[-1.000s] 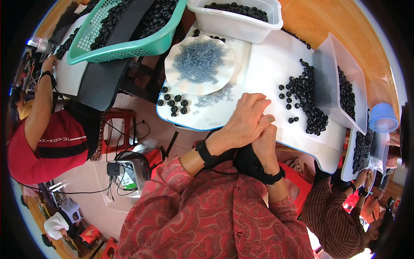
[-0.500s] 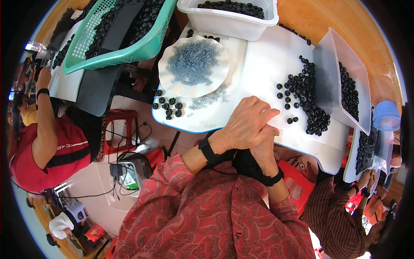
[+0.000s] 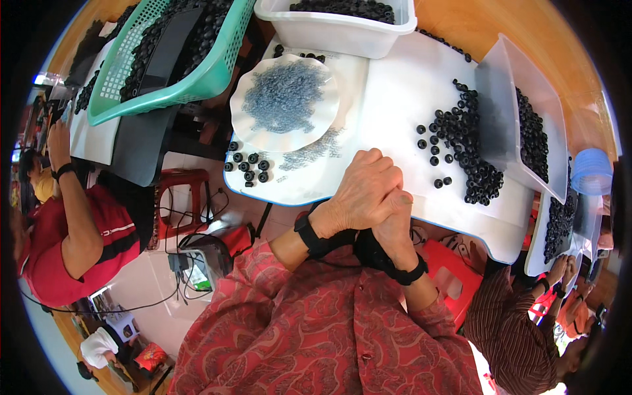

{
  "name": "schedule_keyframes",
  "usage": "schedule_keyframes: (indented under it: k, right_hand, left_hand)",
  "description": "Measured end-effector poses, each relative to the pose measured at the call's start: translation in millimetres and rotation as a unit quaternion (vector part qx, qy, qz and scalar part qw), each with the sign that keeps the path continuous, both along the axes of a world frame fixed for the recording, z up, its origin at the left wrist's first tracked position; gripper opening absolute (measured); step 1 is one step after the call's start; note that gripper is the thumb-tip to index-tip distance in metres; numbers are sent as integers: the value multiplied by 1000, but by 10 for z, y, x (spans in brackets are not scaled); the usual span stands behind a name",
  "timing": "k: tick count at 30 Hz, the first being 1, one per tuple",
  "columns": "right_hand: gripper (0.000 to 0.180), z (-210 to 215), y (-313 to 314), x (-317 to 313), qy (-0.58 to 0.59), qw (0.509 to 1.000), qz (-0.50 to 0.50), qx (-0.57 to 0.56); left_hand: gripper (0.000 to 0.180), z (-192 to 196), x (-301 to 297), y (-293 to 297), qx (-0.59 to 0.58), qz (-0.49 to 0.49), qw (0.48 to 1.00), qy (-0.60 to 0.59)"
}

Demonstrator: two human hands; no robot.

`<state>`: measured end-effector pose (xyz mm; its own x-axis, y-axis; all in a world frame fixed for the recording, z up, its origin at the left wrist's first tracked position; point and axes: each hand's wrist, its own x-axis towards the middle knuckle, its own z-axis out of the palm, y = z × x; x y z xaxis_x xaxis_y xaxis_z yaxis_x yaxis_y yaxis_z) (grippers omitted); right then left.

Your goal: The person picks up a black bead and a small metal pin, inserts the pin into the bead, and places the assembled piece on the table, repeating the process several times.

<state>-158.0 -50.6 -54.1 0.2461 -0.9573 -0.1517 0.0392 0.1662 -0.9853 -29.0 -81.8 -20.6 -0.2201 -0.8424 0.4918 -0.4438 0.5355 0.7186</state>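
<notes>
My left hand (image 3: 366, 191) is curled over the fingers of my right hand (image 3: 395, 227) at the front edge of the white tabletop (image 3: 395, 125). Both hands are closed and pressed together; whatever lies between the fingers, if anything, is hidden. To their left stands a white wavy-rimmed plate (image 3: 245, 125) heaped with small clear bluish pieces (image 3: 283, 95), more of which are scattered beside it. A few round black parts with holes (image 3: 253, 158) sit in front of the plate. Right of my hands spreads a loose pile of the same black parts (image 3: 471, 148).
A white bin (image 3: 336, 39) of black parts stands at the back. On the right a clear bin (image 3: 520, 112) lies tilted, with a blue cup (image 3: 590, 172) beyond. A green basket (image 3: 161, 105) is at left. Co-workers sit on both sides; a red stool (image 3: 454, 280) is below.
My left hand's fingers have folded down from a looser, raised pose onto my right hand. The view has shifted slightly, and the co-worker's arm at left has moved.
</notes>
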Motion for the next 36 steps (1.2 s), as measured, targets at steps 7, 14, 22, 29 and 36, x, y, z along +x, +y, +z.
schedule_keyframes:
  k: [7, 14, 22, 29, 36]
  right_hand:
    - [11, 352, -90, 45, 262, 946, 53, -183]
    - [15, 349, -93, 157, 219, 962, 5, -161]
    - [17, 408, -81, 166, 238, 959, 7, -153]
    - [16, 357, -69, 185, 284, 945, 14, -161]
    - [11, 322, -14, 175, 230, 962, -20, -148]
  left_hand:
    - [20, -35, 73, 56, 9, -3, 999, 48]
    - [18, -25, 415, 438, 13, 194, 978, 73]
    - [25, -19, 458, 581, -4, 159, 987, -9]
    - [27, -105, 462, 566, 14, 162, 987, -3]
    - [33, -79, 531, 595, 20, 139, 990, 19]
